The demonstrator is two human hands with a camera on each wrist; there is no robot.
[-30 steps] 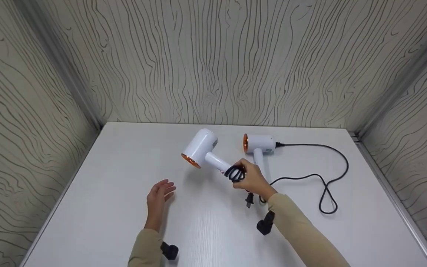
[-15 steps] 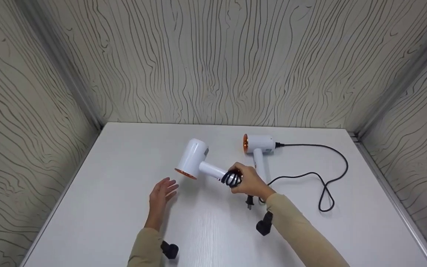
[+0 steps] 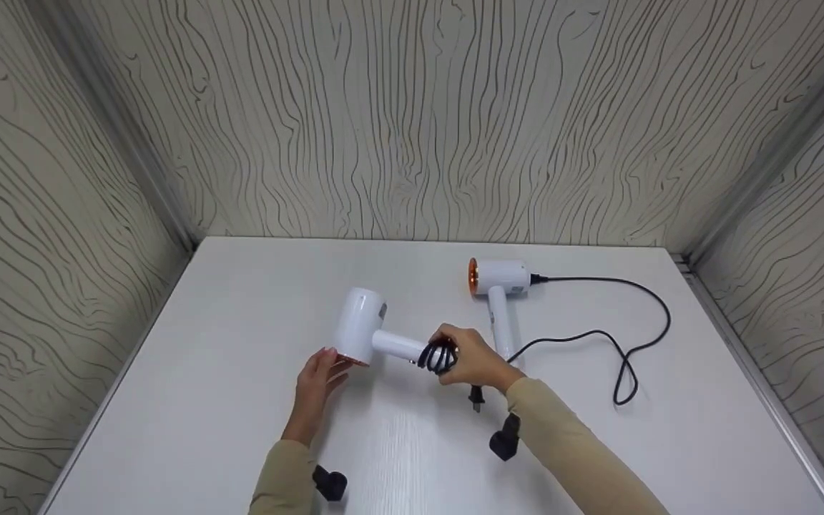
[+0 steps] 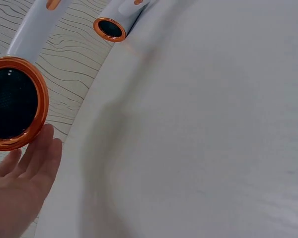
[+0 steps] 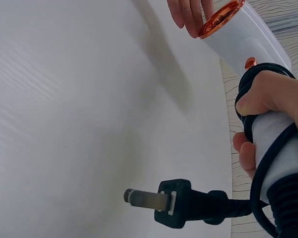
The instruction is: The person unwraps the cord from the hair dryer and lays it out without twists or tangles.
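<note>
A white hair dryer (image 3: 359, 322) with an orange ring (image 4: 41, 99) round its outlet is held above the table, outlet turned down and to the left. Its black cord (image 3: 435, 357) is coiled round the handle, and my right hand (image 3: 475, 359) grips handle and coil together. From that grip the two-pin plug (image 5: 181, 203) hangs free. My left hand (image 3: 312, 397) is at the outlet ring with fingers fairly straight, the fingertips (image 4: 48, 133) at its lower edge; firm contact is hard to tell.
A second white hair dryer (image 3: 503, 277) lies at the back right of the white table (image 3: 240, 300), its black cord (image 3: 659, 307) looped loosely to the right. Patterned panels (image 3: 412, 129) with grey metal corner posts (image 3: 122, 129) enclose the table at the back and sides.
The right hand has brought the hair dryer left and toward the person, turning its outlet further down. The left hand has moved slightly and is now at the outlet ring.
</note>
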